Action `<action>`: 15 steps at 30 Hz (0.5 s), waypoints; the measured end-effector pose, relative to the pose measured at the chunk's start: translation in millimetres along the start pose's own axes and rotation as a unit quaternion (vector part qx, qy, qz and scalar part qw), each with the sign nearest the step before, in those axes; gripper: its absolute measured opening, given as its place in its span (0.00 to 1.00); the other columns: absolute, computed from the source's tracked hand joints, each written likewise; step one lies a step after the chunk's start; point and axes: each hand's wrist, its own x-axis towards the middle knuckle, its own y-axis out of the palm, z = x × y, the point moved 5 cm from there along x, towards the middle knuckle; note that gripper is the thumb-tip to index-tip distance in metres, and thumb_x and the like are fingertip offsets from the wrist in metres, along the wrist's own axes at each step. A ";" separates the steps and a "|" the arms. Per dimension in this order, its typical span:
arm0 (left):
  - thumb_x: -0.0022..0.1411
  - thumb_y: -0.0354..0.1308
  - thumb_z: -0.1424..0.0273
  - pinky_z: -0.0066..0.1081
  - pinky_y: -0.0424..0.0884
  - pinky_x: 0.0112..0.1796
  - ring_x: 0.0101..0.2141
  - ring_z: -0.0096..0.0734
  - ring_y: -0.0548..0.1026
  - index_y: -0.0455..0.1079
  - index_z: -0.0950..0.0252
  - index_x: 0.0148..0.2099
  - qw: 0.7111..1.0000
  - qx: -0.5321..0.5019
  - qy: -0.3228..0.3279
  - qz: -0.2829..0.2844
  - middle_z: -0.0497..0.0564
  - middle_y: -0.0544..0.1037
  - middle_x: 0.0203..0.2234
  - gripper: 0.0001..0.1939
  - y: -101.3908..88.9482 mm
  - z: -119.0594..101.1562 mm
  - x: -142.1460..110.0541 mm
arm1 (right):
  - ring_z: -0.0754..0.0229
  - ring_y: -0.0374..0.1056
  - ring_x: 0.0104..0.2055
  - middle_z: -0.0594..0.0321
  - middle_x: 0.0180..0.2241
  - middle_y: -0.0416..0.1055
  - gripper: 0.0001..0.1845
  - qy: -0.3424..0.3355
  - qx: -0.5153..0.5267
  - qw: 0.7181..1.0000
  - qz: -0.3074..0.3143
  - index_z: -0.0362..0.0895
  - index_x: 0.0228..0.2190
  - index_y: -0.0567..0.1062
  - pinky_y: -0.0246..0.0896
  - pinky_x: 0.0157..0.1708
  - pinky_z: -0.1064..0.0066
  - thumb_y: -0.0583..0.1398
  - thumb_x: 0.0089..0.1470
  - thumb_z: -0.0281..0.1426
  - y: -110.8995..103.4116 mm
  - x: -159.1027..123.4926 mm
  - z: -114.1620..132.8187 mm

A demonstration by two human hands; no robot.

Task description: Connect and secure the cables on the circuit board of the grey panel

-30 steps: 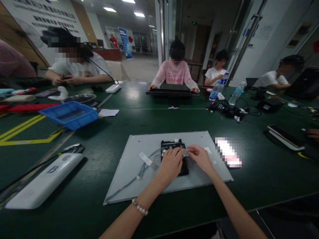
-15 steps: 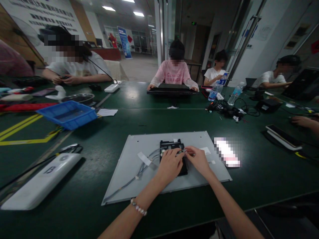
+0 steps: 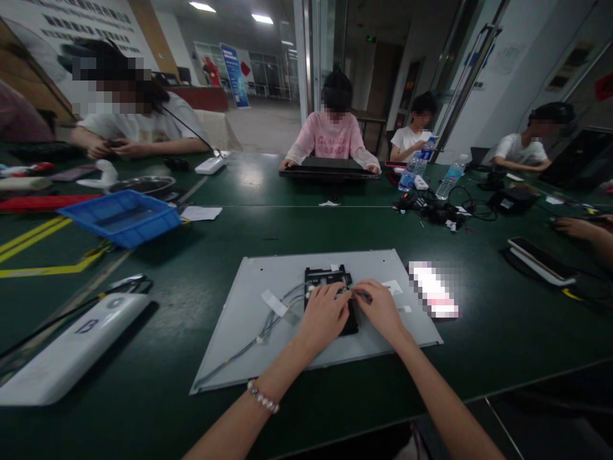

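Observation:
A flat light-grey metal panel point(image 3: 230, 319) lies on the table before me, with a black plastic frame point(image 3: 330, 276) on its middle. My left hand point(image 3: 326, 312) bends over this frame, fingers closed together at its right side. Close by, my right hand point(image 3: 379, 308) pinches what looks like a thin grey cable point(image 3: 364, 296) between thumb and fingers. The tips of both hands nearly meet, and the small part between them is hard to make out. Blue-grey wires point(image 3: 268, 326) run from the frame to the panel's lower left corner, with a white tape strip point(image 3: 274, 302) over them.
Right of the panel lies a phone with a bright screen point(image 3: 433, 291). A long white device marked B point(image 3: 81, 345) and a blue tray point(image 3: 129, 220) are at left. Bottles point(image 3: 453, 177) and tangled black cables point(image 3: 438, 211) stand farther right. Several people sit around the table.
My right hand has shifted slightly, and a grey cable now shows at its fingers. The left hand stays over the black frame. The whole view has moved a little.

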 end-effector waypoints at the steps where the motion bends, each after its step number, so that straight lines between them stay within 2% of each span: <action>1: 0.62 0.47 0.76 0.42 0.62 0.48 0.46 0.40 0.67 0.67 0.61 0.47 1.000 -0.001 -0.001 -0.001 0.53 0.69 0.47 0.13 0.1 0.2 0.1 | 0.58 0.67 0.40 0.60 0.37 0.72 0.10 0.001 0.000 1.000 0.000 0.46 0.34 0.76 0.62 0.44 0.65 0.56 0.51 0.24 0.0 0.2 -0.3; 7: 0.62 0.47 0.75 0.41 0.62 0.48 0.47 0.40 0.67 0.62 0.62 0.54 1.000 -0.014 -0.006 -0.009 0.53 0.68 0.48 0.17 1.1 2.6 0.7 | 0.58 0.67 0.40 0.60 0.37 0.72 0.11 0.003 0.002 1.000 0.002 0.46 0.35 0.75 0.62 0.43 0.65 0.56 0.52 0.24 0.3 1.4 -1.1; 15: 0.63 0.47 0.75 0.41 0.62 0.49 0.47 0.40 0.67 0.62 0.63 0.54 1.000 -0.025 -0.007 -0.017 0.54 0.69 0.49 0.17 1.2 2.8 1.6 | 0.58 0.68 0.40 0.58 0.40 0.72 0.13 0.029 0.029 0.999 -0.011 0.45 0.41 0.74 0.64 0.40 0.68 0.55 0.53 0.27 -4.0 -0.8 -3.2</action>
